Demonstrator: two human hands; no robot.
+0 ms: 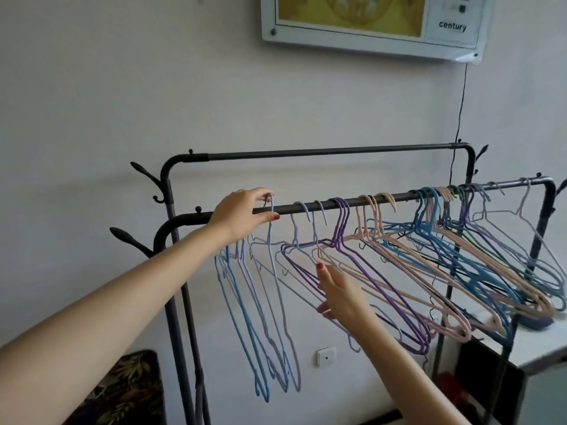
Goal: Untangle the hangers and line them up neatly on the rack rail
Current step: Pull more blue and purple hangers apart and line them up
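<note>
A black rack has a near rail [399,198] carrying several thin wire hangers in blue, lilac, purple and pink. At the rail's left end my left hand [242,214] pinches the hook of a pale blue hanger [270,240]. A few blue hangers [245,317] hang straight down under that hand. Lower and to the right, my right hand [340,297] holds the frame of a lilac hanger [302,262] among purple ones [380,286]. To the right, pink and blue hangers [478,265] overlap in a slanted, tangled bunch.
A second, higher rail [322,152] runs behind, bare. Coat pegs [144,171] stick out on the rack's left post. A white shelf [540,348] sits at the lower right, a patterned cushion [122,391] at the lower left, a framed panel [368,23] on the wall above.
</note>
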